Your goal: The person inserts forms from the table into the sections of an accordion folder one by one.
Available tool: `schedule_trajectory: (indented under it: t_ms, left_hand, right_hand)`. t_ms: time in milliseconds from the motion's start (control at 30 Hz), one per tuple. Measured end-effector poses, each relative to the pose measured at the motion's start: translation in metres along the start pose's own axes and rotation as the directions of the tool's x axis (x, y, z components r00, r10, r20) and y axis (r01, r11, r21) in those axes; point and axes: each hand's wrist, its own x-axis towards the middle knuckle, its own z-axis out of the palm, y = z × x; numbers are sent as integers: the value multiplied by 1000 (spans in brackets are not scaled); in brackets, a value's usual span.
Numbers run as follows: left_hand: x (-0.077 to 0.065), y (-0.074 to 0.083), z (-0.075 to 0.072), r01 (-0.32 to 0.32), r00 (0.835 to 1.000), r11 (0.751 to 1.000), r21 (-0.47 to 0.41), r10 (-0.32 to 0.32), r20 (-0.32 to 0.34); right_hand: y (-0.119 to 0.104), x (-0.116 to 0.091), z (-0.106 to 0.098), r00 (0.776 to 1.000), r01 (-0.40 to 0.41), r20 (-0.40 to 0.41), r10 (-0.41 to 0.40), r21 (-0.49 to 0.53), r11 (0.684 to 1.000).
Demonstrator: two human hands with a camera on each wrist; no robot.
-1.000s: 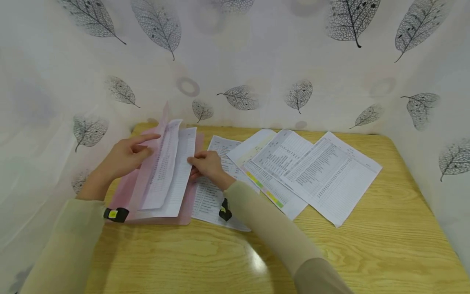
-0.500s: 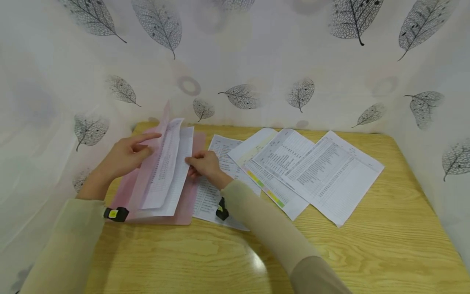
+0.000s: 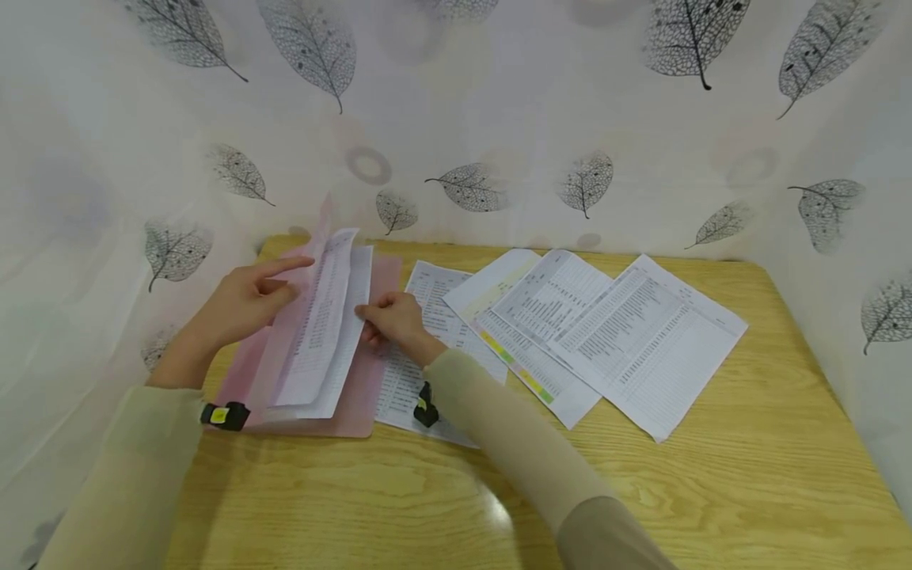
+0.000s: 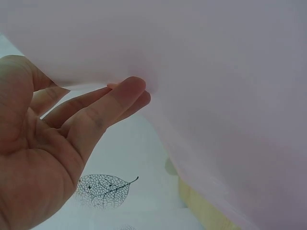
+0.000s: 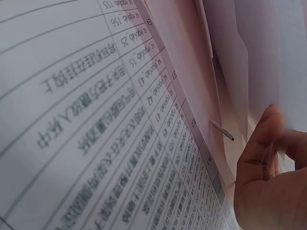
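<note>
A pink folder lies open at the left of the table, its translucent cover raised. My left hand holds that cover by its edge; in the left wrist view, fingertips press against the pink sheet. Inside the folder stand white printed sheets, partly upright and curved. My right hand pinches the right edge of the rear sheet between thumb and finger. In the right wrist view, a thin metal prong sticks out near the folder's pink surface.
A printed page lies partly under the right forearm, beside the folder. Several overlapping pages, one with a yellow-green strip, spread to the right, topped by a large sheet. A leaf-patterned curtain borders the wooden table.
My right hand has moved slightly left, carrying the pinched sheet's edge toward the raised cover. More of the pink folder shows at its right. My left hand has stayed in place.
</note>
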Motion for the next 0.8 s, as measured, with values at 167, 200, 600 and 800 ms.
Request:
schedule_trajectory:
  t_ms: [167,200,600,800]
  left_hand:
    - [-1,1,0,-2,1000,1000,-8,2,-3]
    - [-1,1,0,-2,1000,1000,-8,2,-4]
    - [0,1,-1,-32,999,999,-20,32,-21]
    - [-3,-1,0,-11,1000,1000,-26,11,-7]
  right_hand:
    - [1,0,2,1000,4,3,-4,-27,1000]
    - [0,0,2,1000,3,4,-3,-25,1000]
    - [-3,1,-16,997,6,75,-12,81,997]
    - [2,4,-17,990,-8,143,-7,107,994]
